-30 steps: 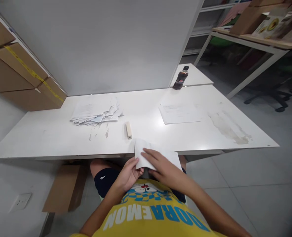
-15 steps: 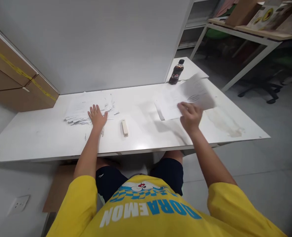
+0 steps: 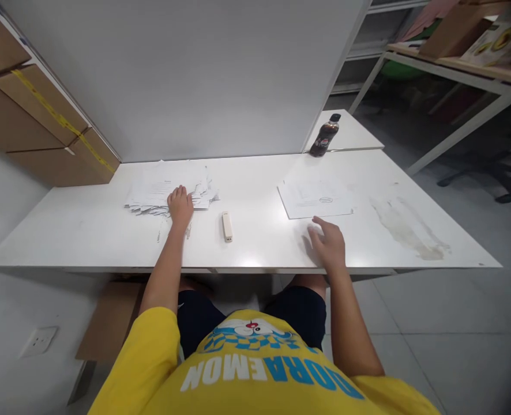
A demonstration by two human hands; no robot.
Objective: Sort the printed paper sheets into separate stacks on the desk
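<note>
My left hand (image 3: 180, 207) rests on the front of a pile of papers with ragged, torn edges (image 3: 149, 193), its fingers laid on the sheets and slightly bent. Just in front of a flatter stack of printed sheets (image 3: 311, 199), my right hand (image 3: 330, 243) hovers over the table, fingers and thumb apart and nothing in them. An oval mark shows on that stack's top sheet. Between the two piles lies a slim cream-coloured oblong object (image 3: 227, 226), with a small dark spot at its near end.
A cola bottle (image 3: 324, 136) stands at the back right, near the grey partition (image 3: 195, 75). Cardboard boxes (image 3: 52, 124) are stacked at the left. A brownish stain (image 3: 411, 230) marks the white table (image 3: 255, 248) at the right. Small paper scraps lie near my left wrist.
My right hand has let go of the lifted sheet and drawn back toward the table's front edge; the sheet now lies flat on the right stack. My left hand's fingers have come closer together.
</note>
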